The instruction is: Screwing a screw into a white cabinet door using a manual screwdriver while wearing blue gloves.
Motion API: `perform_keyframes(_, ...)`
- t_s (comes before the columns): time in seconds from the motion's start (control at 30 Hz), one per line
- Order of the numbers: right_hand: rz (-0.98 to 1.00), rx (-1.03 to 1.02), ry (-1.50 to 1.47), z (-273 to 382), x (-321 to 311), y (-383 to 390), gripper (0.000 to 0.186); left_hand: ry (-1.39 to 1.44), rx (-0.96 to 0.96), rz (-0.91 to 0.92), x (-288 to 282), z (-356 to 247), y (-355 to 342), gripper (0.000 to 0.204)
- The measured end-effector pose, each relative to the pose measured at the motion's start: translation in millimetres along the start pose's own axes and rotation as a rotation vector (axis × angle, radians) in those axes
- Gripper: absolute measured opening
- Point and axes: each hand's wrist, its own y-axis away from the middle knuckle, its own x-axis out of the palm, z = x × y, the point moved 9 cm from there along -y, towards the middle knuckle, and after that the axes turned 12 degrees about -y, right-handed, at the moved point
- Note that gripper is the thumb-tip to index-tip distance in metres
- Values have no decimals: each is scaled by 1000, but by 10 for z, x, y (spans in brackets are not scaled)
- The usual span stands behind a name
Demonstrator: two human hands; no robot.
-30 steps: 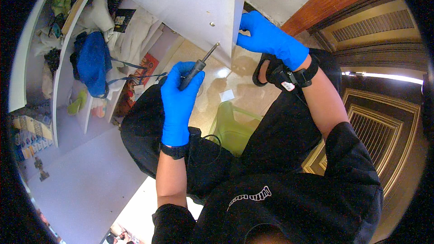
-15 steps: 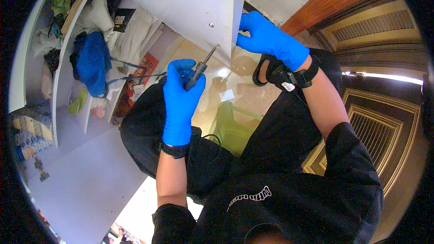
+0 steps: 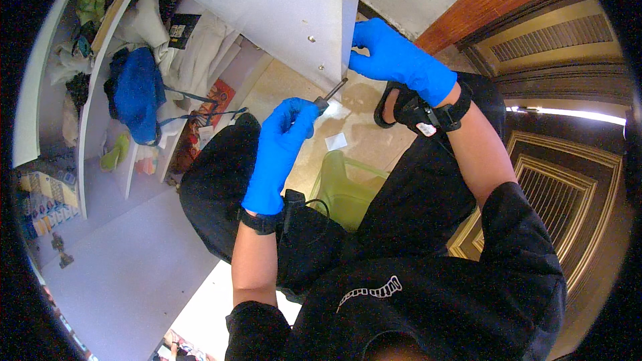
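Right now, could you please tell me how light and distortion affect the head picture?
Head view: glare whitens the floor near the screwdriver, whose shaft can still be made out; in the head view, the strip of light beside the gold-trimmed door is overexposed; head view again: fisheye bending curves the door's edges, with black corners.

The left hand [image 3: 279, 154] and right hand [image 3: 406, 61] are covered by blue gloves [image 3: 265, 184]. Black straps [image 3: 259, 221] are fastened behind them, a pale tag [image 3: 426, 129] being shown near the right one. Below the hands, a black short-sleeved top [image 3: 461, 294] is marked with white lettering [image 3: 374, 290]; black trousers [image 3: 408, 204] are worn.
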Motion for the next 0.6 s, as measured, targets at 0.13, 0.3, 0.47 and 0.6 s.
perform_keyframes(0.13,11,-8,5,25,19,-18,32,-173,103,37,-9,-54,19,15)
perform_keyframes(0.3,-4,10,-16,34,14,14,31,-115,-105,173,-71,-44,116,20)
perform_keyframes(0.47,-48,67,-28,105,-11,9,29,148,197,-5,-220,-288,87,21)
perform_keyframes(0.6,-42,92,-22,-56,30,15,28,218,170,-26,-277,-271,72,20)
